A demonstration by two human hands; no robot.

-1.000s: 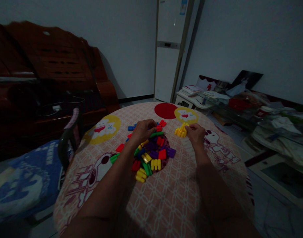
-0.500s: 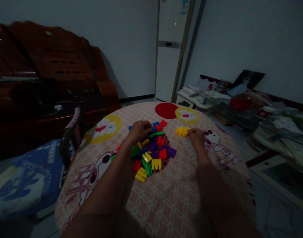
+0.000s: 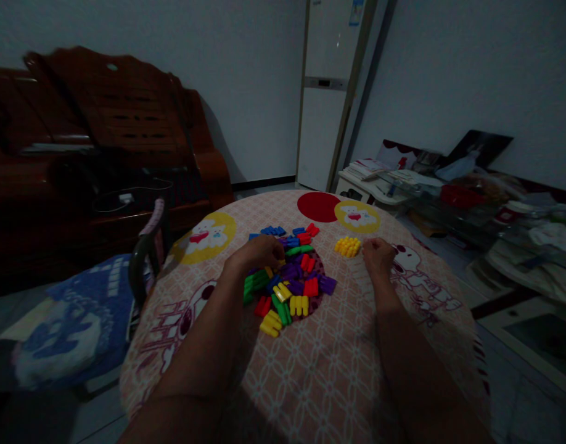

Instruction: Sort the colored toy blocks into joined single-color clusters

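A heap of small plastic blocks [image 3: 290, 288] in red, yellow, green, blue and purple lies in the middle of a round table [image 3: 320, 370] with a patterned cloth. My left hand [image 3: 259, 251] rests curled on the heap's far left edge; whatever its fingers hold is hidden. A tidy cluster of yellow blocks [image 3: 348, 246] sits apart to the right. My right hand [image 3: 379, 257] lies loosely closed just right of that cluster, apart from it. A few blue blocks [image 3: 271, 231] lie beyond my left hand.
A chair [image 3: 147, 262] stands at the table's left edge beside a blue cushion [image 3: 74, 320]. A dark wooden sofa [image 3: 102, 148] fills the left. A tall white air conditioner [image 3: 327, 92] stands behind. A cluttered low glass table [image 3: 449, 203] is on the right.
My right hand has pulled back from the yellow cluster, leaving it on the cloth. My left hand has slid a little nearer over the heap. The view shifted slightly.
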